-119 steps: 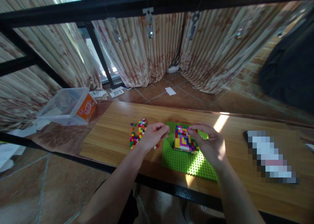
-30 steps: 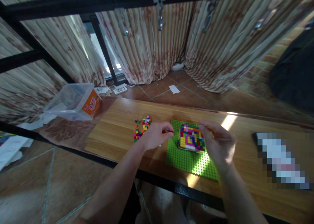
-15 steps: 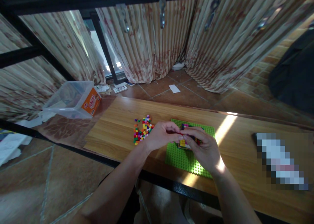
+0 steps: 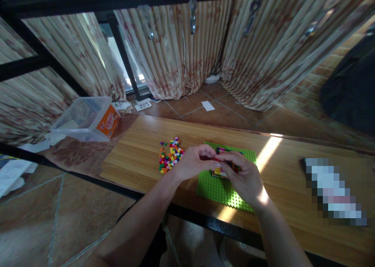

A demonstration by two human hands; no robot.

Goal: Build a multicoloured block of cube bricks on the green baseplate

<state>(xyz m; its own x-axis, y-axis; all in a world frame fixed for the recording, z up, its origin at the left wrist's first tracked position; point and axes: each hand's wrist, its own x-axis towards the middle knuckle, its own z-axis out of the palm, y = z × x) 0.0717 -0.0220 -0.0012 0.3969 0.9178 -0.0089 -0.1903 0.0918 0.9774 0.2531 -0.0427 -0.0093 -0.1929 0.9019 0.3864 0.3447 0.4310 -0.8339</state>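
One small red brick [image 4: 217, 158] peeks out over the green board [image 4: 215, 191], right where two hands meet. The left hand [image 4: 193, 162] has its thumb and pointing finger together, pinched on the brick. The right hand [image 4: 243, 175] has its thumb and finger close together at the same spot, but I cannot tell if they grip the brick too. Under the hands, on the green board, sits a block build [image 4: 217, 171] of many colors; some yellow shows, and the hands hide most of it. Bright loose bricks [image 4: 170, 157] lie in a heap left of the green board. The green board lies flat on a wooden table [image 4: 125, 157]. Well to the right of the green board is a long thing [image 4: 335, 193] blurred into squares. Far left of the green board is a see-through box [image 4: 80, 130] with an orange label [image 4: 108, 121]. Past the green board, a white paper [image 4: 208, 105] lies on the floor [image 4: 191, 107], and striped curtains [image 4: 184, 64] hang down.
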